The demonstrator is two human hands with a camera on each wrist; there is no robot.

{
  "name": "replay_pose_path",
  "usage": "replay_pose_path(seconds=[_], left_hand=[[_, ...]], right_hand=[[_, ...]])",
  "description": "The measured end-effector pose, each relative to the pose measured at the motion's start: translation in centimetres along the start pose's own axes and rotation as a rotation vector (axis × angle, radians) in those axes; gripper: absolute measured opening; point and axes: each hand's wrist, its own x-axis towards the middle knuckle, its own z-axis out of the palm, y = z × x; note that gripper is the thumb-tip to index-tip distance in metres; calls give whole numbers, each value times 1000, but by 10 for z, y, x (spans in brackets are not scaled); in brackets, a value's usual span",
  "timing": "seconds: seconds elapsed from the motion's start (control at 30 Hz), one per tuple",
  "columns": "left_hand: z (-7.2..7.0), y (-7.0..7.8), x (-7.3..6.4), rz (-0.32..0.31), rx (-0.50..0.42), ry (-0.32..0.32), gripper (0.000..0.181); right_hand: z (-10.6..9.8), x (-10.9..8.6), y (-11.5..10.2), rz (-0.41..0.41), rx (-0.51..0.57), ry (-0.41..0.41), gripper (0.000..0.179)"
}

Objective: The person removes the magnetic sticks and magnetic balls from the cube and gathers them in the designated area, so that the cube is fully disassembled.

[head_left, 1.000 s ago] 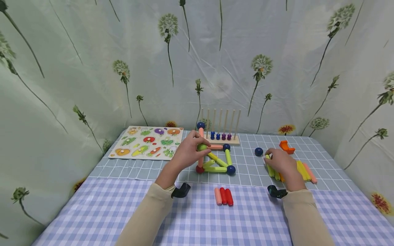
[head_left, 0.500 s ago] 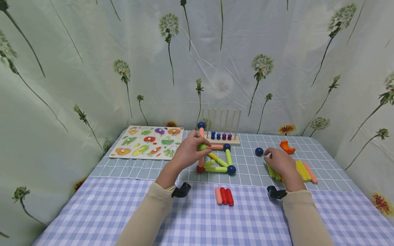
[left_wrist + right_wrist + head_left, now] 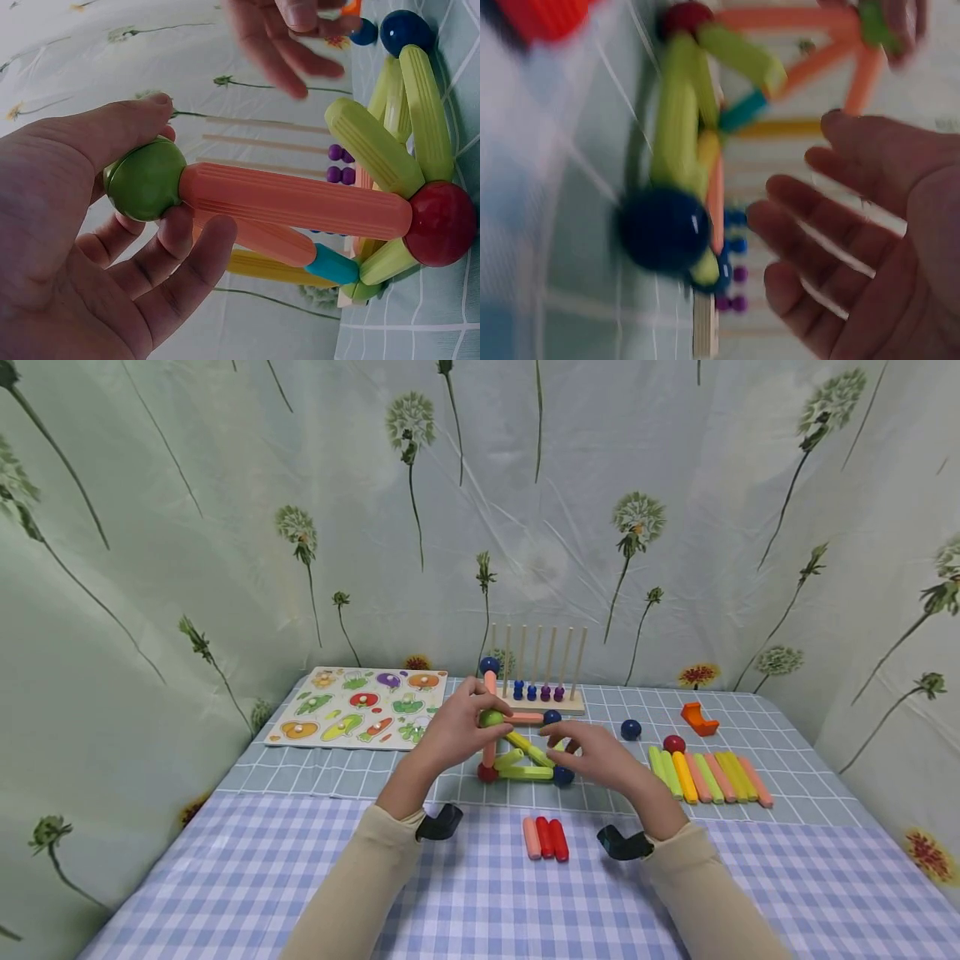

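Observation:
My left hand (image 3: 461,731) pinches a green ball (image 3: 146,180) at the top of an upright salmon stick (image 3: 300,201). That stick's lower end meets a red ball (image 3: 442,223), a corner of a frame built of sticks and balls. From the red ball a short lime stick (image 3: 375,146) slants up with its outer end free. A teal piece (image 3: 334,264) joins another slanting salmon stick. My right hand (image 3: 596,756), fingers spread and holding nothing, hovers by the frame's right side. Near it is the dark blue corner ball (image 3: 664,229), partly behind the hand in the head view.
Several loose sticks (image 3: 708,777) lie in a row on the right, by a red ball (image 3: 674,743), a blue ball (image 3: 631,730) and an orange curved piece (image 3: 699,720). Red sticks (image 3: 552,841) lie in front. Behind stand a bead rack (image 3: 543,703) and a vegetable puzzle board (image 3: 360,708).
My right hand has left the stick row and moved left to the frame, uncovering the loose red ball. The left hand keeps its hold on the green ball.

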Motion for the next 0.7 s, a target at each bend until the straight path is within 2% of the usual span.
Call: replay_pose_path(seconds=[0.13,0.23,0.5,0.7], left_hand=[[0,-1,0,21,10,6,16],[0,-1,0,28,17,11,16],[0,-1,0,25,8,11,16],[0,-2,-1,59,10,17,15]], right_hand=[[16,2,-18,-96,12,-67,40],[24,3,-25,-125,10,-74,42],[37,6,-30,-65,-3,-54,38],[44,5,-34,-79,-40,-37,29]])
